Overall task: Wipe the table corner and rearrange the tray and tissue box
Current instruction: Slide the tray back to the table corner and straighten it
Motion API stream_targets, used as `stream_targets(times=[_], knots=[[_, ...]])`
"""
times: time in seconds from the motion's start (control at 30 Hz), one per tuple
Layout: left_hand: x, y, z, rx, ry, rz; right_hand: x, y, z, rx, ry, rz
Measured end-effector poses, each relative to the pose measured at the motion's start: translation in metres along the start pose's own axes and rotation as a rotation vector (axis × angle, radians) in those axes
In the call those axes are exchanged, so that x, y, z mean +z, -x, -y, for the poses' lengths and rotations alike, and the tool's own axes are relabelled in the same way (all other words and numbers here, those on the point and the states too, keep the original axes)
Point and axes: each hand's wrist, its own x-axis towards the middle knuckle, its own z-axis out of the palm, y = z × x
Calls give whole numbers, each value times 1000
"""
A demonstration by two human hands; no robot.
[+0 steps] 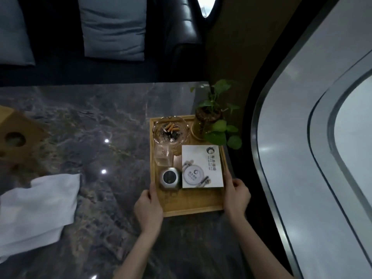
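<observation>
Here, a wooden tray [193, 208] is gripped at its near corners by two bare hands on the dark marble worktop [90, 121]. The left hand [149, 208] is closed around the tray's left rim, with the thumb laid along the inner edge and the fingers [141, 202] wrapped under the outside; the right hand [236, 198] is clamped on the right rim in the same way, thumb on top. The tray is placed at the right end of the worktop, close beside the dark curved wall [247, 137] (whether the two touch cannot be told).

Inside the tray, a glass ashtray [171, 130] holding cigarette butts and ash is seen at the far left, and a small potted plant [211, 119] in a glass vessel stands at the far right. A clear empty glass [163, 156] is set just in front of the ashtray, and a small round metal container [169, 178] sits nearer still. A white printed packet [201, 168] lies flat beside these, on the right half of the tray.

A wooden tissue box [14, 135] with a round hole is tilted at the far left edge of the view, well apart from the tray. A folded white cloth [38, 208] is laid on the worktop in front of it. Grey cushions [114, 27] are propped on a dark sofa beyond the worktop.
</observation>
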Motion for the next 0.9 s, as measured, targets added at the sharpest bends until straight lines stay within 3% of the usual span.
stream_targets(times=[0.53, 0.73, 0.9], knots=[[26, 24, 17, 42, -200, 52, -16, -2, -50, 174, 6, 18], [23, 23, 17, 49, -223, 92, -13, -6, -53, 128, 124, 40], [18, 22, 18, 100, -335, 208, -19, -6, -53, -32, 310, 107]])
